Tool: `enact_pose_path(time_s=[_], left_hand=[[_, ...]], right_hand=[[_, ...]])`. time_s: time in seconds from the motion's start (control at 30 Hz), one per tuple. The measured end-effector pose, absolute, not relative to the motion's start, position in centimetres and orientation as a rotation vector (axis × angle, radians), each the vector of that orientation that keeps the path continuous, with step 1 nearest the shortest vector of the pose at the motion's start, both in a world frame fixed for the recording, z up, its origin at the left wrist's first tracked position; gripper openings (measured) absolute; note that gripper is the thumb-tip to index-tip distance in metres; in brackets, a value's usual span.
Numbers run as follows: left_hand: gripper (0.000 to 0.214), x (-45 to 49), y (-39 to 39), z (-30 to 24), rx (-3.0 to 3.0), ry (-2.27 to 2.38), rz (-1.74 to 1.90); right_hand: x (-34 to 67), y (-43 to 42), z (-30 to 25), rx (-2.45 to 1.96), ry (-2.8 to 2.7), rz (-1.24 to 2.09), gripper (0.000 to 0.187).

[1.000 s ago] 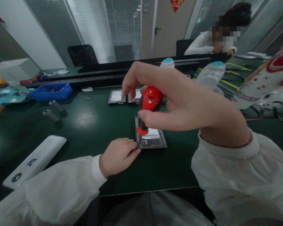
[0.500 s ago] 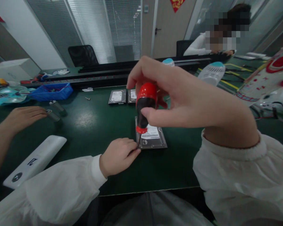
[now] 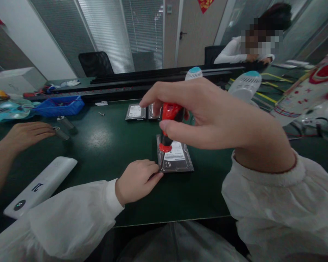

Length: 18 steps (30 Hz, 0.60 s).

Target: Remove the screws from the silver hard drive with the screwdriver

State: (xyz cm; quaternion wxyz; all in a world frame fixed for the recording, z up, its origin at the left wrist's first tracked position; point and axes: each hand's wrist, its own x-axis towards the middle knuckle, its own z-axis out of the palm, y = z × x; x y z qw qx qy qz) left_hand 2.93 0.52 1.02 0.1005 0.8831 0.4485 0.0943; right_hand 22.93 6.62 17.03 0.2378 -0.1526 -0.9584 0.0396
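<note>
Right hand: our right hand [image 3: 207, 116] is closed round the red-and-black screwdriver [image 3: 171, 120], which stands upright.
Left hand: our left hand [image 3: 136, 180] is curled, fingertips at the drive's near-left corner by the tip; we cannot tell whether it grips anything.
Hard drive: the hard drive [image 3: 177, 158] lies flat on the table [image 3: 104, 145].
Far left: another person's hand [image 3: 27, 133] rests on the table.

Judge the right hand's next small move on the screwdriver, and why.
Probably a small twist of the handle, pressing straight down. The right hand grips the red screwdriver upright, its tip sits at the near left corner of the hard drive, and the fingers of the left hand brace there, so the bit looks seated.
</note>
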Motion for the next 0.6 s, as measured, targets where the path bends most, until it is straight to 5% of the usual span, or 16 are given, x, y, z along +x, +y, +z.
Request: enact_pose_path(time_s=[0.6], left_hand=[[0.033, 2.91, 0.39, 1.15, 2.614, 1.327, 0.269]], right_hand=[[22.82, 6.06, 16.68, -0.747, -2.58, -0.052, 0.034]])
